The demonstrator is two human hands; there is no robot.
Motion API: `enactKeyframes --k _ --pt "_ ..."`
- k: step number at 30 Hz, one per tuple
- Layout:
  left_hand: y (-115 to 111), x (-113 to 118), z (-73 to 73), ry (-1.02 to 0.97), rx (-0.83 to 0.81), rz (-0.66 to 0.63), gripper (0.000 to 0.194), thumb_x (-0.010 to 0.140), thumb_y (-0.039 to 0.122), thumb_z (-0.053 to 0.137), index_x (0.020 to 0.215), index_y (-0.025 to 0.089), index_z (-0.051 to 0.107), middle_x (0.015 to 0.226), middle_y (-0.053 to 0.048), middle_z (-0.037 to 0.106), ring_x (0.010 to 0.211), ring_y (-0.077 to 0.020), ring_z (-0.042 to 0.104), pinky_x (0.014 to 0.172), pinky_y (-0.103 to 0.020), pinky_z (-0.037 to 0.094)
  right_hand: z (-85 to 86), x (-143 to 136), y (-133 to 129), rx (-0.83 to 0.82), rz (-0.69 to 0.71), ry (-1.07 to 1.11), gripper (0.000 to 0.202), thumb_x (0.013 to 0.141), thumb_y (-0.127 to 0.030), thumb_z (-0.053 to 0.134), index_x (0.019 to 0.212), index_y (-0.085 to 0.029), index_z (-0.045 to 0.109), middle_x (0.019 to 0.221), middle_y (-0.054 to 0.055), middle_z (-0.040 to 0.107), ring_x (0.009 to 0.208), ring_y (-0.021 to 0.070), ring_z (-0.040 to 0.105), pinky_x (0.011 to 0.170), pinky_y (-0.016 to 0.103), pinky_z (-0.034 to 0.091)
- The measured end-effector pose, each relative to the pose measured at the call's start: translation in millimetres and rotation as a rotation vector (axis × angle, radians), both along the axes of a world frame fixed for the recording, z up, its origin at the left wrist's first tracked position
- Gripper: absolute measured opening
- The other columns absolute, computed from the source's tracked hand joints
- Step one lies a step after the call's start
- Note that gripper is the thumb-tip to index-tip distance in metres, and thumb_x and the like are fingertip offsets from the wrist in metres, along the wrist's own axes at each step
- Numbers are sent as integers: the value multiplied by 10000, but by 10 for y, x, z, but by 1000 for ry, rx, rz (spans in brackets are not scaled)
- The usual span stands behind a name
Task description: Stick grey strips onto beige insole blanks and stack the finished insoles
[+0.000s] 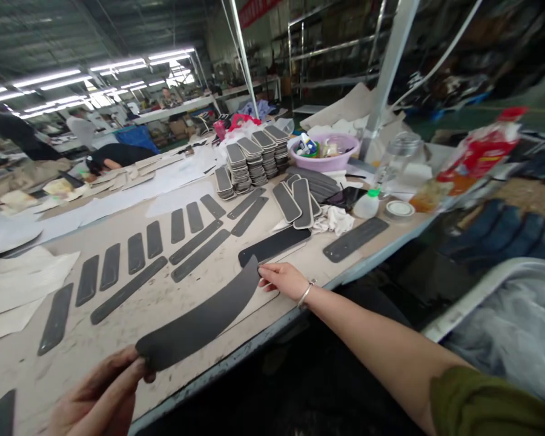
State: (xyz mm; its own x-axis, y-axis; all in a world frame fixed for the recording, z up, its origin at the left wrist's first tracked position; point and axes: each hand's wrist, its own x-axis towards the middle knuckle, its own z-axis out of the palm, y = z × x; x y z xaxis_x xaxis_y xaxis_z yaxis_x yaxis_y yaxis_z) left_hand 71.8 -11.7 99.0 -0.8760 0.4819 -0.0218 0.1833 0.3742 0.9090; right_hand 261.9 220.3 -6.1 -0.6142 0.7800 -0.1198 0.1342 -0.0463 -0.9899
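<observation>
Stretched between my two hands is a long dark grey strip with rounded ends, bowed slightly along its length above the table's front edge. My left hand pinches its near end between thumb and fingers. At the far end, my right hand, with a bracelet on the wrist, grips the strip's corner. Just beyond my right hand lies a black strip on the table. Another dark strip rests to the right of it. Several similar dark pieces are laid out in rows on the left.
Stacks of light-edged pieces stand at the back, beside a purple basin. Toward the right edge are a green-tipped bottle, a round tin and a clear jar. A metal post rises there. Other people work farther back.
</observation>
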Motion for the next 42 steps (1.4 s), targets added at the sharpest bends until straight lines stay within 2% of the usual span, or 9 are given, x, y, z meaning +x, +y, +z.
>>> enactKeyframes --k 4,8,12,16,21,25,30,35,42 --pt "274 -94 -178 -184 56 -5 412 368 366 796 729 223 662 618 14 616 596 -173 554 506 -277 463 36 85 167 -22 -72 -57 258 837 -379 599 905 -157 712 743 25 689 598 96 627 530 168 532" --pt "421 -273 -491 -140 50 46 465 400 383 793 790 174 649 669 15 616 592 -141 551 547 -260 453 11 164 255 -16 -62 -176 195 821 -309 594 839 -155 712 675 7 675 553 89 608 518 166 512" --pt "400 -411 -796 -164 -68 -19 529 433 449 779 834 130 649 598 2 596 552 -131 525 516 -242 404 -58 219 244 56 18 -376 166 745 -304 646 658 -172 695 523 -22 626 475 102 583 474 175 465" --pt "316 -454 -965 -191 -175 -117 619 428 521 771 887 139 609 590 3 616 487 -121 492 485 -240 367 -111 240 226 175 96 -559 165 709 -330 667 621 -195 702 501 -25 623 465 118 575 466 194 419" --pt "293 -515 -1076 3 -344 -149 511 531 533 702 885 188 572 594 5 647 560 -182 584 548 -269 392 -144 202 241 320 162 -704 191 705 -376 681 603 -218 711 542 -24 637 540 119 581 502 198 380" --pt "313 -530 -1099 82 -450 -158 450 553 521 663 850 197 567 612 -9 664 606 -214 614 571 -288 389 -150 178 246 396 185 -770 217 715 -419 666 633 -227 728 618 -11 666 607 136 595 518 214 366" --pt "311 -478 -1095 63 -448 -186 353 596 434 626 840 196 534 613 -1 648 543 -178 577 540 -273 370 -117 173 236 438 242 -811 232 727 -426 645 625 -232 725 605 -6 660 604 150 594 523 230 361" --pt "293 -499 -1187 122 -431 -213 266 650 360 601 837 191 516 618 3 621 576 -159 581 565 -259 376 -144 162 256 454 262 -827 263 730 -445 626 602 -233 714 622 2 659 622 163 591 537 242 362" --pt "280 -545 -1267 86 -465 -270 251 669 303 571 880 192 493 606 43 585 535 -124 549 531 -234 363 -124 144 250 434 257 -878 253 714 -455 634 627 -235 725 635 -1 660 631 162 592 541 239 359"
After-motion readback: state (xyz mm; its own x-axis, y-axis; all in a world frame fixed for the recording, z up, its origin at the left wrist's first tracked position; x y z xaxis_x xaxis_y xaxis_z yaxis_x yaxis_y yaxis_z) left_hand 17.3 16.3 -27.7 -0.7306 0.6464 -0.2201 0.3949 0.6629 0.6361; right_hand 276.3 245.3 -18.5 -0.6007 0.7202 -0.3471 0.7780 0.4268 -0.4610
